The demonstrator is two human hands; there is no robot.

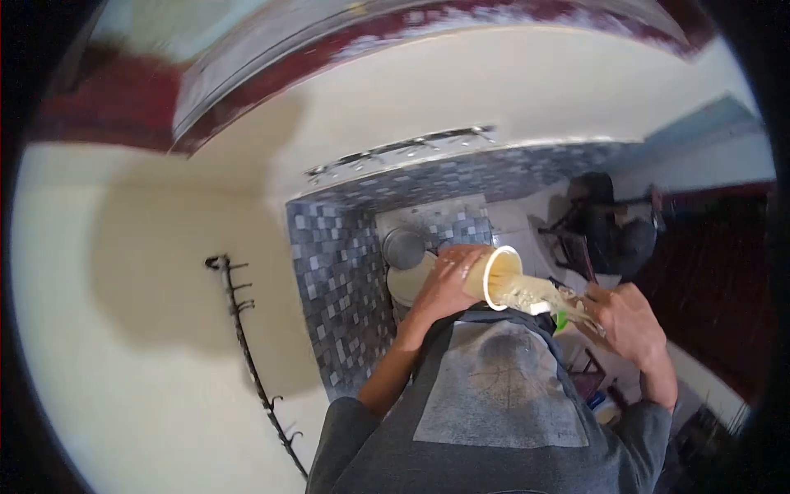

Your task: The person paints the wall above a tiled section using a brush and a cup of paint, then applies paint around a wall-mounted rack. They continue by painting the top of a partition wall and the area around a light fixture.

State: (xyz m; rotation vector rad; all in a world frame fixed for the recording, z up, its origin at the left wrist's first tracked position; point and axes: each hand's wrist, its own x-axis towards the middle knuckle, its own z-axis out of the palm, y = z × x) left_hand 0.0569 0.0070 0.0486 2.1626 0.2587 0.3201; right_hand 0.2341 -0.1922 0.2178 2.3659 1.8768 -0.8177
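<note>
Cup, pale lumps at mouth

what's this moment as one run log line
left hand: holding yellow cup, tipped sideways | right hand: holding crumpled item, type unclear | pale lumpy material: at cup's mouth

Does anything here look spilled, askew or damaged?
The pale yellow plastic-looking cup in the left hand is tipped sideways toward the right hand, with lumpy off-white material at its mouth; I can't tell if any spilled. The maroon band above the cream wall is patchy white, perhaps worn paint.
</note>
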